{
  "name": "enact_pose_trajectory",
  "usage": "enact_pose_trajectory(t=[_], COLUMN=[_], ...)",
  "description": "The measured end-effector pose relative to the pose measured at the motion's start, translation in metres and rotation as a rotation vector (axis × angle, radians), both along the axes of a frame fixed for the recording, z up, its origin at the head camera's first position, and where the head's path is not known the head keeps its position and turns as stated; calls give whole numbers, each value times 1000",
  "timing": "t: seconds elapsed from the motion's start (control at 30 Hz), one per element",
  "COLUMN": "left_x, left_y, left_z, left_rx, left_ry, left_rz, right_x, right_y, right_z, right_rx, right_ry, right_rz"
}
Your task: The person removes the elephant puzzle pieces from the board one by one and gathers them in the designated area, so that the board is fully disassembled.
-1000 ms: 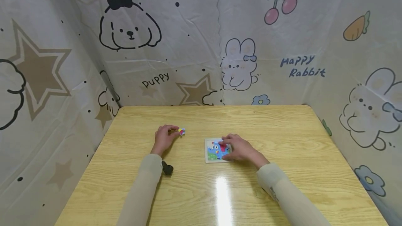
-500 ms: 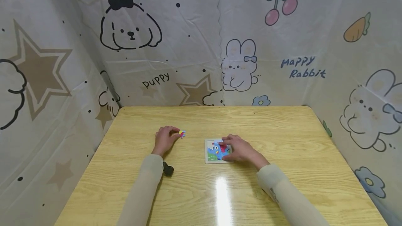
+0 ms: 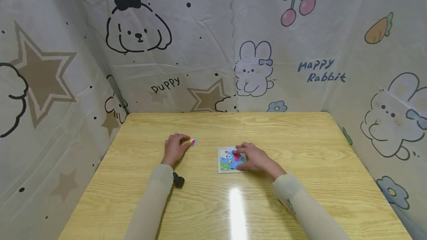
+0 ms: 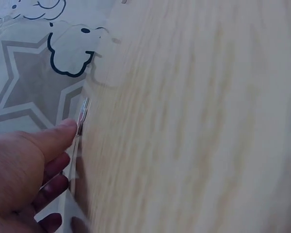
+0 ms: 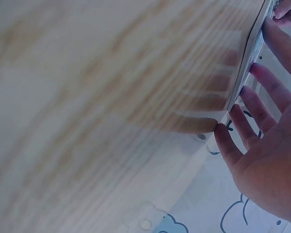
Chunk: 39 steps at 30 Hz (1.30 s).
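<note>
The patterned cloth [image 3: 207, 25] is filling the upper half of the head view, and the wooden table [image 3: 300, 140] is spreading across the lower half. Two pale sleeves [image 3: 151, 197] are reaching in from the bottom edge, barely shifting. Right of centre, the right hand [image 3: 256, 157] is staying where it was a second ago, its fingers spreading apart and touching the right part of the puzzle board [image 3: 219, 162], which is lying flat just below the middle of the frame. Left of centre, the left hand [image 3: 174, 148] is hardly moving but is pinching a small puzzle piece [image 3: 194, 142] between thumb and finger, well apart from the board. The piece is showing the real change: it is sitting slightly lower in the frame and turning squarer to the view, its yellow, red and blue face showing. Whether it is touching the table, I cannot tell. This is probably meaning that its orientation is being sorted out while the board is being steadied; fitting is not yet happening.
</note>
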State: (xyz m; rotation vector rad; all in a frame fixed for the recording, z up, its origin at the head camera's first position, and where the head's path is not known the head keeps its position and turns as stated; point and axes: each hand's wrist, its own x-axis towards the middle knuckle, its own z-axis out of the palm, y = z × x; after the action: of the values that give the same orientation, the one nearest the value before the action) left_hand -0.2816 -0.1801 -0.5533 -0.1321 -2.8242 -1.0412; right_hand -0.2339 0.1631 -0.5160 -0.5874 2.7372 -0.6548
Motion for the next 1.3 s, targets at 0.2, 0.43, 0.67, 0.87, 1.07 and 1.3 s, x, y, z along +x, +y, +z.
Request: enact_pose_trajectory(t=[0.2, 0.43, 0.67, 0.87, 1.07, 1.3], left_x=[4, 17, 38, 45, 43, 42], left_y=[2, 36, 75, 89, 95, 99], left_z=[7, 18, 20, 12, 7, 7], left_rx=[113, 160, 140, 141, 84, 57], left_ry=[31, -27, -100, -132, -119, -116], left_rz=[0, -148, -290, -335, -328, -309], right_x=[0, -4, -6, -12, -22, -26], right_y=[-1, 1, -1, -5, -5, -8], right_z=[0, -2, -4, -3, -8, -11], right_rx=[14, 32, -1, -102, -142, -127], right_ry=[15, 26, 23, 32, 25, 47], right_rz=[17, 0, -27, -116, -154, -140])
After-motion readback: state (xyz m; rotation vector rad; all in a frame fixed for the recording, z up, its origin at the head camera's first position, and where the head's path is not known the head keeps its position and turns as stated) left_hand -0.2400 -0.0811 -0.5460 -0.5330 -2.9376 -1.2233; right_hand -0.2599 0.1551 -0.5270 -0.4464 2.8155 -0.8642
